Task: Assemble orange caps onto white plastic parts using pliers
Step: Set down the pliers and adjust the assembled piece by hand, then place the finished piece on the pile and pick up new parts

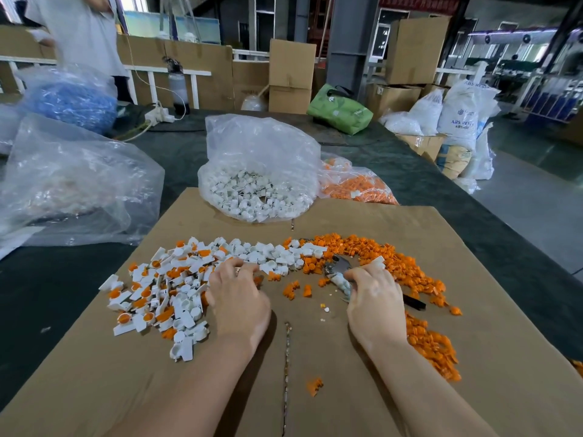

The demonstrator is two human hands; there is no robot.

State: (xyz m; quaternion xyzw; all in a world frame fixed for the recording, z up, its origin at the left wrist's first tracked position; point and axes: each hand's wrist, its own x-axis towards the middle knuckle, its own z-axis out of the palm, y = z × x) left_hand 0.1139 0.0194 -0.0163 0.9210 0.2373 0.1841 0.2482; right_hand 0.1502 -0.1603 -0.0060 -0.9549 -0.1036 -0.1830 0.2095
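A dark green cloth-covered work table (394, 159) is stretching back through a dim factory hall. Tall brown cardboard boxes (291, 63) are standing stacked beside a grey steel column (348, 42), with more cartons (416, 48) piled to the right. White woven resin sacks (462, 118) are leaning together on the smooth grey concrete floor (530, 209). A white metal railing (164, 70) is running along the rear, and daylight is coming through windows (202, 28) behind it.

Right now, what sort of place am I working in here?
Most likely a factory or warehouse floor with a hand-assembly station. Stacked cardboard boxes and white sacks printed ABS resin stand behind the table, and a clear bag of white plastic parts sits on it.
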